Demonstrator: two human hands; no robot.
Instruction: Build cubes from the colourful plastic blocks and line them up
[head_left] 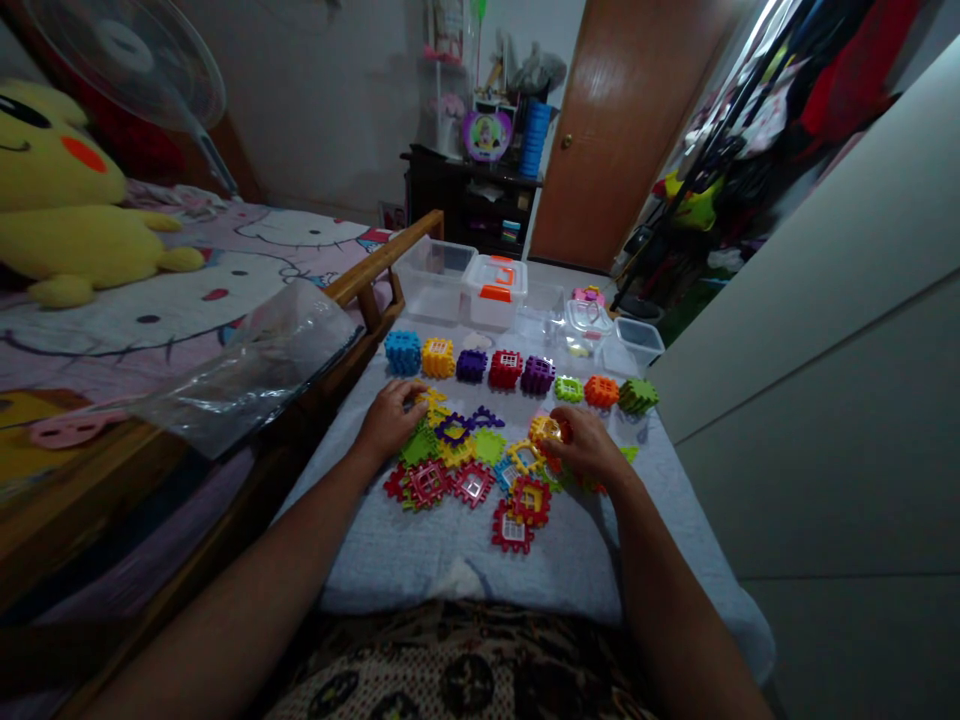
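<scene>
A heap of flat, toothed plastic tiles point(480, 470) in red, yellow, green and purple lies on a grey cloth point(420, 550) in front of me. Behind it runs a row of built cubes: blue point(403, 352), yellow point(438, 357), purple point(471, 365), red point(505, 369) and more to the right. My left hand point(391, 418) rests on the left side of the heap, fingers curled over a yellow tile point(433, 400). My right hand point(583, 445) pinches a yellow tile point(541, 428) at the heap's right side.
Clear plastic boxes point(435, 275) and one with an orange-handled lid point(495, 290) stand behind the cubes. A bed with a wooden rail point(375, 265), a crumpled clear bag point(255, 365) and a yellow plush toy point(67, 200) is at left. A white cupboard wall point(825, 350) rises at right.
</scene>
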